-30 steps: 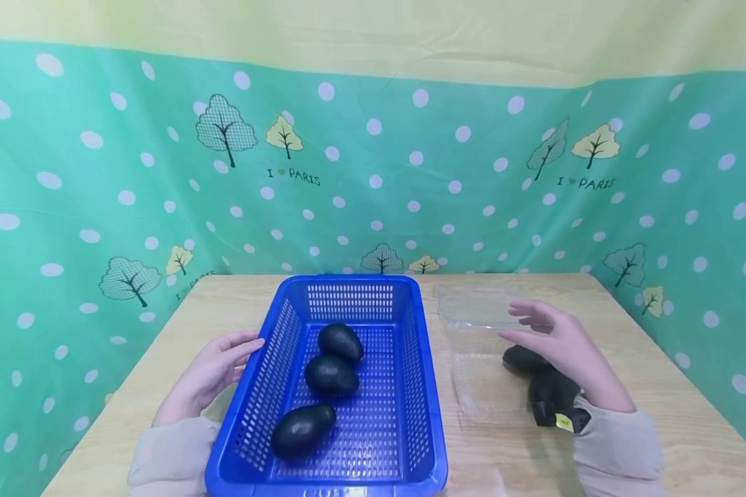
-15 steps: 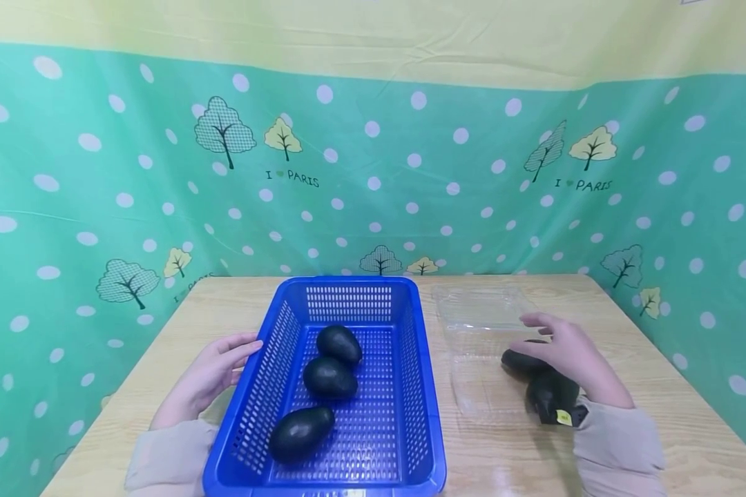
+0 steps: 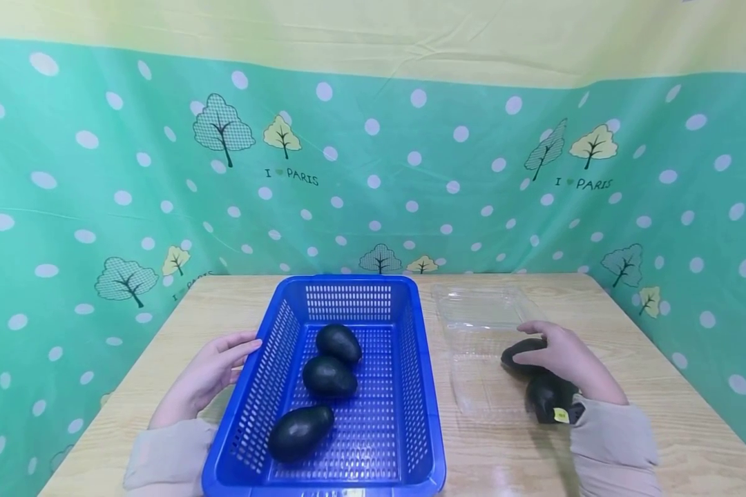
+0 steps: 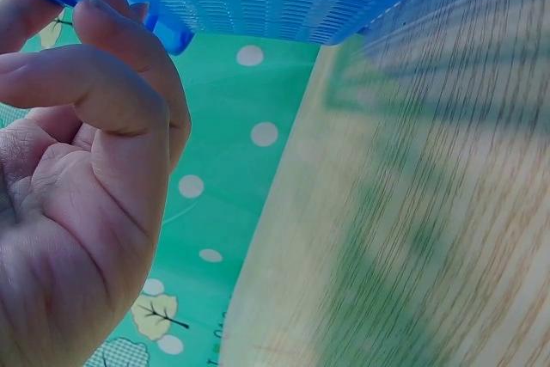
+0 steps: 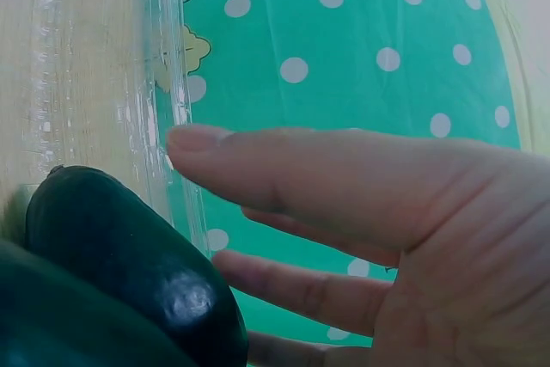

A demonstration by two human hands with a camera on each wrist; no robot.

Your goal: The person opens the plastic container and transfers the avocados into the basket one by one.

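Note:
My right hand (image 3: pixel 568 355) reaches down over a dark avocado (image 3: pixel 522 355) at the right of the table. In the right wrist view the thumb and fingers are spread beside that avocado (image 5: pixel 137 255), with a gap under the thumb. A second avocado (image 3: pixel 547 397), bearing a yellow sticker, lies just in front. Both are at the clear plastic container (image 3: pixel 475 376); whether inside it is hard to tell. My left hand (image 3: pixel 208 373) touches the rim of the blue basket (image 3: pixel 432 414) with its fingertips, fingers relaxed. Three avocados (image 3: pixel 329 377) lie in the basket.
A wooden table (image 3: pixel 503 459) carries the basket and container. The container's lid part (image 3: pixel 475 304) lies folded back at the rear. Behind and at the sides hangs a green dotted cloth (image 3: pixel 373 207) with a yellow upper band.
My right hand has lowered onto the farther avocado at the right, its thumb coming over it. The left hand and basket have stayed in place.

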